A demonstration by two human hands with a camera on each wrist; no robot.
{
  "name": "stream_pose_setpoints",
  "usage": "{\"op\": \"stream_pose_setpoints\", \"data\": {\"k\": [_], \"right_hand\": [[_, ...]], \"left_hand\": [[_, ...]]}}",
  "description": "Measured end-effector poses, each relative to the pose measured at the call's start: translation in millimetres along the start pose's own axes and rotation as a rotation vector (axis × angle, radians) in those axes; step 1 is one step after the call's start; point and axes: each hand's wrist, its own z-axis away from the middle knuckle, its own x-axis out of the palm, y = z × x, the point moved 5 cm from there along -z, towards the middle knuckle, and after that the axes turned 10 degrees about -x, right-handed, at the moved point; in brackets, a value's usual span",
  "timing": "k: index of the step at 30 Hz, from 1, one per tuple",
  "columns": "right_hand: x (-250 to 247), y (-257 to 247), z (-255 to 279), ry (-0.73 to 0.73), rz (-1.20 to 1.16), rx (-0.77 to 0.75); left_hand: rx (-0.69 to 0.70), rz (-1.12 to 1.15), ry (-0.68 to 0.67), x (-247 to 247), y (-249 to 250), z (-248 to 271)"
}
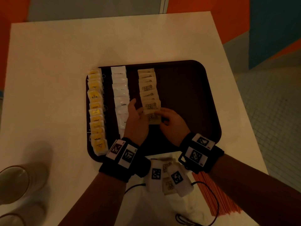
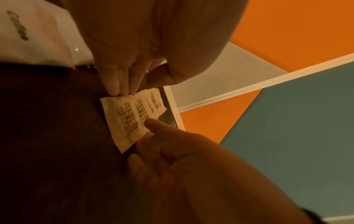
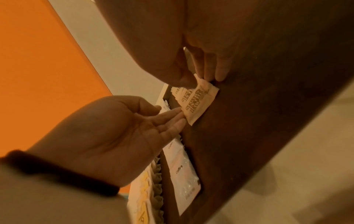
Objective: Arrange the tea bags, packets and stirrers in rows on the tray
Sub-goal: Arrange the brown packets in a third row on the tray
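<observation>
A dark brown tray (image 1: 187, 95) holds three rows: yellow tea bags (image 1: 96, 108) on the left, white coffee packets (image 1: 121, 95) in the middle, and brown sugar packets (image 1: 148, 88) to their right. At the near end of the sugar row lies one sugar packet (image 1: 153, 119) (image 2: 124, 121) (image 3: 197, 104). My right hand (image 1: 167, 118) pinches its right edge between thumb and fingers (image 3: 210, 72). My left hand (image 1: 138, 115) touches its left edge with straight fingers (image 3: 178, 119). Orange stirrers (image 1: 211, 193) lie on the table, front right.
Loose sugar packets (image 1: 168, 185) lie on white paper between my wrists, off the tray. Two glass cups (image 1: 13, 181) stand at the table's front left. The tray's right half is bare. The white table (image 1: 57, 62) stretches beyond the tray.
</observation>
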Motion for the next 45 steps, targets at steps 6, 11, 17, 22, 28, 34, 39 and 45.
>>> {"op": "stream_pose_setpoints", "data": {"k": [6,11,17,22,28,34,39,45], "right_hand": [[-2.5,-1.5,0.8,-0.007,0.031,-0.02],[-4.9,-0.9,4.3,-0.008,0.024,-0.029],[-5.8,0.6,6.6,0.053,-0.001,-0.044],[-7.5,-2.2,-1.8,0.028,-0.136,-0.003],[-14.1,2.4,-12.1,0.056,-0.124,0.027],[-29.7,-15.7,-33.3,0.069,-0.13,0.014],[-31.1,-16.1,-44.0,0.044,-0.119,0.01],[-21.9,-23.5,-59.8,-0.057,-0.011,-0.103]], "left_hand": [[0.007,-0.059,0.005,-0.1,-4.5,2.9],[0.049,-0.053,-0.023,1.2,-12.2,7.1],[0.119,-0.13,-0.071,1.4,-5.2,10.4],[0.066,-0.06,-0.049,3.0,2.0,-3.0],[0.024,-0.019,-0.033,-0.8,4.2,-15.3],[0.07,-0.136,-0.03,2.6,27.3,-29.9],[0.096,-0.208,-0.01,1.7,34.4,-33.5],[0.106,-0.174,-0.018,0.7,33.9,-40.4]]}}
